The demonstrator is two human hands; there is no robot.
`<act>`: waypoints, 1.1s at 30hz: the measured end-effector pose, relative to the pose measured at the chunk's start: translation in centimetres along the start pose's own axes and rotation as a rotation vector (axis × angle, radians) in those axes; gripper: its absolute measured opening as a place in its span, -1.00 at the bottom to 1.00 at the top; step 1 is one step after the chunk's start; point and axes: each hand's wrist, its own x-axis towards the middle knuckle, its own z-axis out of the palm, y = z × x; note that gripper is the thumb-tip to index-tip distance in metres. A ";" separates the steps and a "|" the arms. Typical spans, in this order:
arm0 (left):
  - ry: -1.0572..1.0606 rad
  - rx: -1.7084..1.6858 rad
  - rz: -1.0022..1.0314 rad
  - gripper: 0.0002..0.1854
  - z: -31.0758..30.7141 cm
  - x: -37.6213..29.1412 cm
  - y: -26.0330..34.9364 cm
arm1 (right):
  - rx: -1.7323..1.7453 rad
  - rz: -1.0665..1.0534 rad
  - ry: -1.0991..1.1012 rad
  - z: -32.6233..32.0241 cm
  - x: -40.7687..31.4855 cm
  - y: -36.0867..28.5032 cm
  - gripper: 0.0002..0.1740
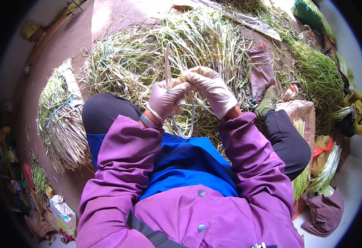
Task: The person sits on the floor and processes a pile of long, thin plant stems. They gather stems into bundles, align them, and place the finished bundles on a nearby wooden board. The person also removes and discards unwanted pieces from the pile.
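My left hand [166, 96], in a pale thin glove, pinches pale flat plant strands [167, 66] whose ends stick up above the fist. My right hand [212, 90], gloved alike, meets it fingertip to fingertip and grips the same strands. Below the hands a loop of pale strand [185, 137] hangs down in front of the blue apron [187, 161]. The fingers hide where the strands cross, so I cannot tell whether they are knotted. Just beyond both hands spreads a loose heap of green and yellowish grass stalks [199, 34].
A bundle of stalks tied with blue string [66, 130] lies to the left. On the right are a brown cloth or sack [260, 68], a printed woven sack [305, 114], a heap of green grass [317, 68] and a crumpled purplish cloth [326, 214].
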 end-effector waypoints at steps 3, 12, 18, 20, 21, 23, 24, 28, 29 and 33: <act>-0.001 -0.011 -0.034 -0.76 -0.1 0.1 -0.2 | 0.006 0.004 0.035 -0.7 -0.3 0.7 -0.79; -0.092 -0.058 -0.040 -0.80 -0.1 -0.2 0.1 | 0.073 -0.033 0.064 -1.3 -1.3 0.2 -0.73; -0.136 -0.025 -0.069 -0.84 0.3 -0.4 0.1 | 0.037 -0.039 0.017 -0.7 -1.7 0.7 -0.76; -0.140 -0.074 -0.076 -0.83 0.3 -0.3 0.1 | -0.036 -0.044 0.064 -0.8 -1.9 0.5 -0.77; -0.126 -0.092 -0.088 -0.83 0.3 -0.3 0.1 | -0.012 -0.032 0.053 -0.9 -2.0 0.3 -0.78; -0.124 -0.060 -0.061 -0.83 0.4 -0.2 -0.1 | 0.041 -0.017 0.077 -0.9 -2.1 0.1 -0.80; -0.139 -0.076 -0.074 -0.83 0.3 -0.2 -0.1 | 0.050 -0.021 0.073 -0.8 -2.2 0.0 -0.80; -0.164 -0.096 -0.152 -0.82 0.1 -0.2 -0.7 | -0.079 -0.080 0.018 -0.2 -2.6 0.0 -0.79; -0.182 -0.123 -0.133 -0.82 0.2 -0.1 -0.8 | -0.108 -0.064 0.069 -0.1 -2.6 0.0 -0.79; -0.174 -0.085 -0.129 -0.82 0.2 0.0 -1.1 | -0.144 -0.065 0.101 -0.4 -2.6 0.1 -0.81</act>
